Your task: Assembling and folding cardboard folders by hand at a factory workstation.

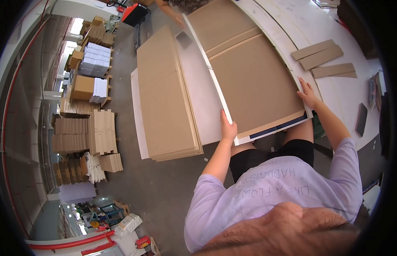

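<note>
Warehouse floor, left hand [228, 128] and right hand [308, 96] gripping flat cardboard sheet [254, 81]

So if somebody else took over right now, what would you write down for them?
Left hand grips the near left edge of the big flat brown cardboard sheet with a white rim; right hand holds its near right corner. Another person's hand holds the far end. The sheet lies flat, partly over the white table. A stack of flat brown cardboard sheets sits to the left. Small brown cardboard strips lie on the table. Sheet not yet set down.
</note>
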The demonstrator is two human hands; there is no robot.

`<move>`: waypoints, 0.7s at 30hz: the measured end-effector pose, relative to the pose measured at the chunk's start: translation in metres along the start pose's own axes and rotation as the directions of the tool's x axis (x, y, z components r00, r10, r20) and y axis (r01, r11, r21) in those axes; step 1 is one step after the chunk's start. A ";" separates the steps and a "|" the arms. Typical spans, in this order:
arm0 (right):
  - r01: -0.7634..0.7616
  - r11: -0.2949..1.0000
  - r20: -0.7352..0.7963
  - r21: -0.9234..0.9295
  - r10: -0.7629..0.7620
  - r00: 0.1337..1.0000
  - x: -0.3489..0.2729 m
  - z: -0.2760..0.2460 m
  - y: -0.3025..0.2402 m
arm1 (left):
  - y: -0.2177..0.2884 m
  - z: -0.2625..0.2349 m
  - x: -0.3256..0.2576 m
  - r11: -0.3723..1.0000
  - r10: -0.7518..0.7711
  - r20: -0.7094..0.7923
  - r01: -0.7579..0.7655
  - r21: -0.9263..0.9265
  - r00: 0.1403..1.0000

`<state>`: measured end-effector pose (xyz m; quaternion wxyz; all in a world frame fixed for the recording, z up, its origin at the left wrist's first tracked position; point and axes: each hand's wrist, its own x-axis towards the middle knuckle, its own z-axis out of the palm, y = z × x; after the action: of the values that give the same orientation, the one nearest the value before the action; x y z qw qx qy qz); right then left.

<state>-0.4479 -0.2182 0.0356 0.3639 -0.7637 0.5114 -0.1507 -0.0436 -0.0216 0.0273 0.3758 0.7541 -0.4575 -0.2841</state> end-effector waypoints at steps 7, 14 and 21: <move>0.010 1.000 -0.010 -0.001 -0.010 1.000 0.000 0.000 -0.004 | 0.046 0.031 -0.008 0.837 0.069 -0.031 -0.041 0.545 0.997; 0.023 1.000 -0.029 0.010 -0.023 0.999 0.000 0.009 0.002 | 0.052 0.032 -0.006 0.783 0.061 -0.056 -0.014 0.622 0.997; -0.012 0.954 -0.141 -0.299 -0.032 0.989 -0.001 0.035 -0.043 | -0.004 0.004 0.005 0.999 0.045 -0.014 -0.045 0.015 0.999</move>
<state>-0.3981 -0.1944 0.0426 0.2057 -0.7995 0.5495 -0.1283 -0.0428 -0.0260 0.0212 0.3798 0.7485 -0.4736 -0.2668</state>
